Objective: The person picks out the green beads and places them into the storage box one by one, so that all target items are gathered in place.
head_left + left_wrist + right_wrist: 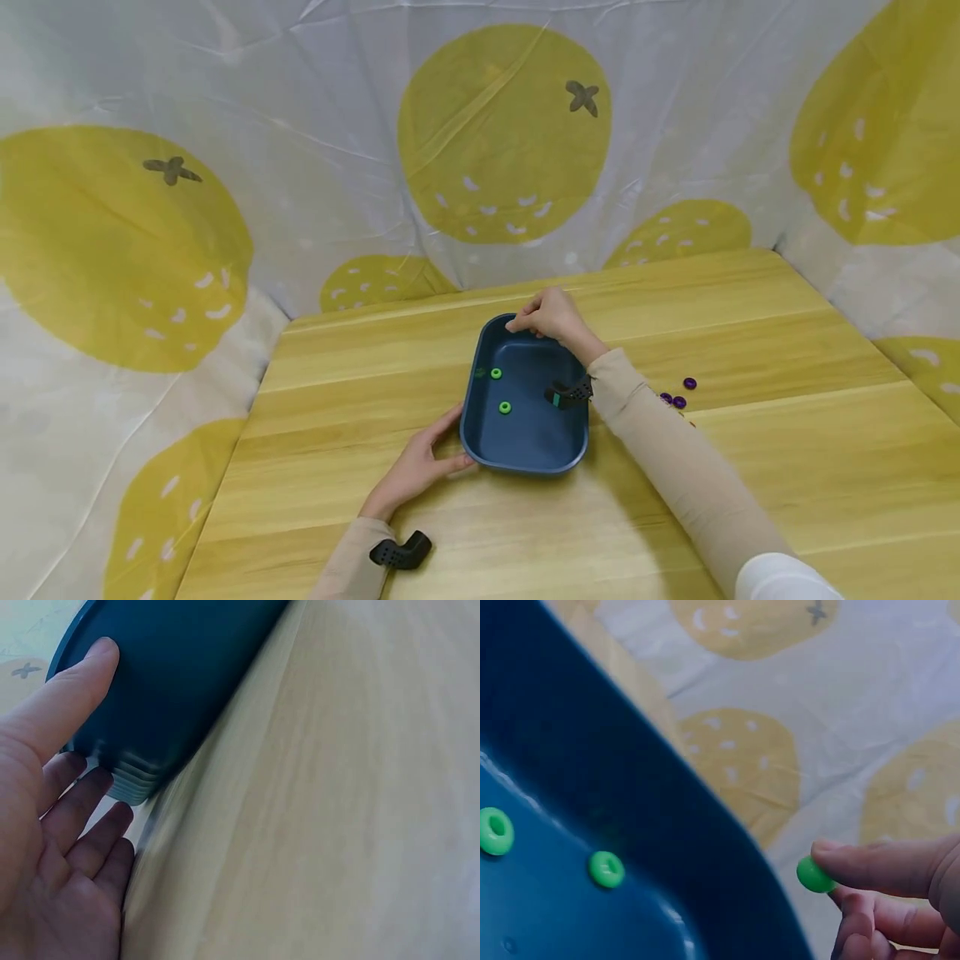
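Observation:
My right hand (551, 315) is over the far end of a blue tray (525, 467). Between its thumb and fingers it pinches a green bead (815, 875), level with the tray's rim in the right wrist view. On the tray floor lie two green ring beads, a nearer bead (505, 407) and a farther bead (497, 373). My left hand (420, 467) rests against the tray's near left corner. Its thumb lies on the outer wall (172, 682), and its other fingers are loosely spread beside the corner.
Several purple ring beads (690, 383) lie on the wooden table (337, 400) to the tray's right, partly hidden by my right sleeve (675, 458). Black wrist devices (401, 551) sit on both forearms. A fruit-patterned curtain (337, 167) hangs behind the table.

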A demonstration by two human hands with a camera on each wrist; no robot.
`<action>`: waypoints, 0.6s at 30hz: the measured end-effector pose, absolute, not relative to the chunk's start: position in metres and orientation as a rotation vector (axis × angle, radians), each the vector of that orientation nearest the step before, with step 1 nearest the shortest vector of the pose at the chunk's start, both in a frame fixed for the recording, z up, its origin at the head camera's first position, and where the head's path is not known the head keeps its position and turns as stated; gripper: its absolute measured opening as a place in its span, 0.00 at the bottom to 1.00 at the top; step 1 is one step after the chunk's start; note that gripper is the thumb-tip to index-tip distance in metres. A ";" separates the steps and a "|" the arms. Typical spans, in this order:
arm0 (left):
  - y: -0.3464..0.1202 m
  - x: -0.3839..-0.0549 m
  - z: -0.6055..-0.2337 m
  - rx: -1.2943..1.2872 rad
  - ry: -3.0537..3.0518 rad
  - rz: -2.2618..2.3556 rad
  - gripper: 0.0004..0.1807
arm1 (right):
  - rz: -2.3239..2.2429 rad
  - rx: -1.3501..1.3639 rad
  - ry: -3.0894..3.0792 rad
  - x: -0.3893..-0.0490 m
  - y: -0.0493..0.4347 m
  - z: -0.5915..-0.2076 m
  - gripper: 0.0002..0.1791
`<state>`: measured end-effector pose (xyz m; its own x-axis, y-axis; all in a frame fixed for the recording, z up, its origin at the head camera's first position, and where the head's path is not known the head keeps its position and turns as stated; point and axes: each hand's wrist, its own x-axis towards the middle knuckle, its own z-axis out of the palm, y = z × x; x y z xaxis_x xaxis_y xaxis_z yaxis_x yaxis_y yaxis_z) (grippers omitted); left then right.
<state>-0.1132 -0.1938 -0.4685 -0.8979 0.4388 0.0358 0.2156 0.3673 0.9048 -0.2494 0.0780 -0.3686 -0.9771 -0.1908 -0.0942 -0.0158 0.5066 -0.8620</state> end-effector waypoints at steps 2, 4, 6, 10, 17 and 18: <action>-0.193 -0.113 -0.469 0.587 2.415 1.543 0.44 | -1.388 -0.216 2.585 -0.252 0.070 -0.376 0.14; -0.192 -0.113 -0.470 0.592 2.414 1.530 0.43 | -1.302 -0.234 2.600 -0.254 0.064 -0.385 0.15; -0.191 -0.112 -0.471 0.592 2.403 1.526 0.43 | -1.226 -0.240 2.603 -0.256 0.060 -0.392 0.16; -0.192 -0.112 -0.471 0.593 2.407 1.523 0.43 | -1.137 -0.237 2.591 -0.258 0.054 -0.398 0.15; -0.195 -0.112 -0.465 0.591 2.413 1.523 0.44 | -0.962 -0.330 2.602 -0.256 0.047 -0.396 0.11; -0.195 -0.111 -0.465 0.589 2.409 1.521 0.44 | -0.938 -0.349 2.591 -0.255 0.046 -0.397 0.11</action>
<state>-0.1114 -0.1952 -0.4646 -0.8923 0.4511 0.0179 0.2102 0.3800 0.9008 -0.2553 0.0465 -0.3966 -0.9041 -0.3469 -0.2495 -0.1066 0.7487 -0.6543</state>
